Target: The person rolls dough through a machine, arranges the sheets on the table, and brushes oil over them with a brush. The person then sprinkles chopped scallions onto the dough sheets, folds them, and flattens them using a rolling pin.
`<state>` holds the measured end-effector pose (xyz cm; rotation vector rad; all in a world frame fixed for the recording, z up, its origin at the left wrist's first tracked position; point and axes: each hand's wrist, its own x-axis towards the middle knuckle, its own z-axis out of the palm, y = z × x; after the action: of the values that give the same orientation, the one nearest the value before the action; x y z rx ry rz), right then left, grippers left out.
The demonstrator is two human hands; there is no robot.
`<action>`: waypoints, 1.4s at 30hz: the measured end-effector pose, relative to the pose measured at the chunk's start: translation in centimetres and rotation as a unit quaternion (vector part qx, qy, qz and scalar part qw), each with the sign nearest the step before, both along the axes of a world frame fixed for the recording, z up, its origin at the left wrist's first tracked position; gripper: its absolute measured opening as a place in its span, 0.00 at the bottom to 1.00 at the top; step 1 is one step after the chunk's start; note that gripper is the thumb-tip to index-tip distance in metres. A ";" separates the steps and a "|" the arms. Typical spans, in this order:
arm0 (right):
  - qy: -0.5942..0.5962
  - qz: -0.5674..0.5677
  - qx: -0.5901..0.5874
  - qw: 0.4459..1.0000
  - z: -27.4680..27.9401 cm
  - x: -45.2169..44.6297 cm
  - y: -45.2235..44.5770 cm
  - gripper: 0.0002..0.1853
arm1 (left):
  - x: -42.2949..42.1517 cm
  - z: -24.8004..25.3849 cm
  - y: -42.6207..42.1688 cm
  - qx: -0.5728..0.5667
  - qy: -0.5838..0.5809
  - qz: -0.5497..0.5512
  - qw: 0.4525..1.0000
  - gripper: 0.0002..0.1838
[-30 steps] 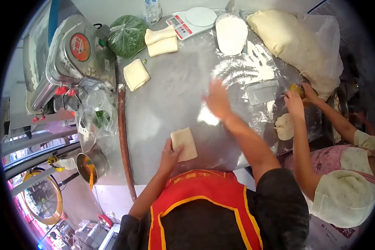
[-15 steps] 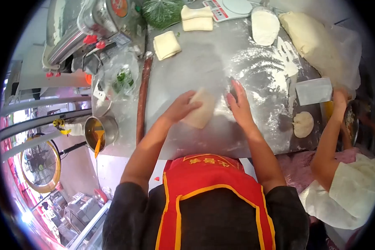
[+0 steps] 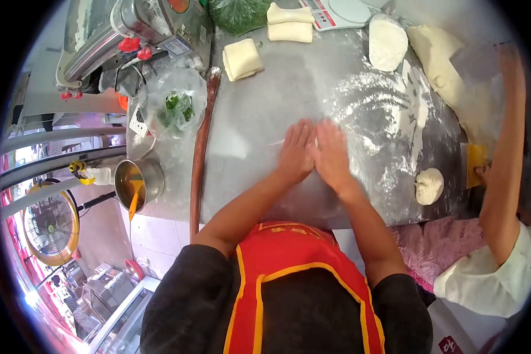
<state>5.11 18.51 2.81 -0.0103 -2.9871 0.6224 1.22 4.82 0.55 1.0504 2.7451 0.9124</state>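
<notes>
My left hand (image 3: pixel 297 153) and my right hand (image 3: pixel 333 156) lie flat, side by side, on the metal worktop (image 3: pixel 259 118), fingers stretched forward and thumbs almost meeting. The right fingers are slightly blurred. Whatever lies under the palms is hidden; only a pale trace shows between the hands. Ahead and to the left sits a folded dough sheet (image 3: pixel 242 59). Behind it are more folded dough pieces (image 3: pixel 290 32). A long wooden rolling pin (image 3: pixel 203 147) lies to the left of my hands.
Flour (image 3: pixel 416 109) is spread at the right, near a dough ball (image 3: pixel 429 186) and a flour-filled scoop (image 3: pixel 387 42). A co-worker's arm (image 3: pixel 507 147) reaches in beside a large dough mass (image 3: pixel 433 56). At the left stand a metal pot (image 3: pixel 153 180) and a machine (image 3: pixel 153 29).
My hands have come together and now press flat; the dough sheet that was under my left hand is no longer visible. The co-worker's arm has reached farther forward, moving the white card away.
</notes>
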 end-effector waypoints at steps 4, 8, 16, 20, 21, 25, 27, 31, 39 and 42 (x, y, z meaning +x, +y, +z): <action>0.018 -0.023 0.011 1.000 -1.3 -0.6 -0.9 0.35 | -1.2 0.5 0.4 -0.090 -0.023 0.009 0.996 0.34; -0.005 -0.004 0.032 0.999 -0.6 -1.0 -0.4 0.35 | -1.2 0.7 0.4 -0.108 0.057 0.005 0.992 0.33; -0.195 0.061 -0.039 0.978 2.8 -3.3 4.2 0.26 | -5.2 2.7 -1.3 -0.121 -0.143 -0.021 0.982 0.24; -0.186 0.059 -0.092 0.976 4.6 -3.0 3.9 0.18 | -6.0 5.0 -1.3 -0.136 -0.189 -0.055 0.971 0.24; -0.145 0.058 -0.088 0.984 5.7 -2.0 3.3 0.18 | -5.5 6.2 -2.2 -0.107 -0.165 -0.060 0.979 0.23; -0.037 0.075 -0.094 0.992 7.5 2.4 0.4 0.19 | -1.5 8.1 -5.8 0.025 -0.024 -0.090 0.995 0.22; -0.002 0.097 -0.149 0.984 4.8 3.3 0.1 0.19 | -0.4 6.8 -7.1 0.005 -0.025 -0.108 0.994 0.23; 0.056 0.031 -0.020 0.998 3.1 0.3 -2.9 0.25 | -0.9 1.9 -6.1 -0.037 0.110 -0.037 0.992 0.28; 0.021 0.000 0.021 1.000 -0.5 -1.8 -4.8 0.30 | -1.1 0.7 -3.0 -0.147 0.014 0.061 0.987 0.31; -0.027 0.023 0.036 0.999 -0.4 -1.9 -4.2 0.31 | -1.3 0.8 -3.3 -0.149 0.019 0.057 0.987 0.30</action>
<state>3.20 14.26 2.44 0.0474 -3.0680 0.5258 -0.12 1.53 1.36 0.8732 2.8776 0.4712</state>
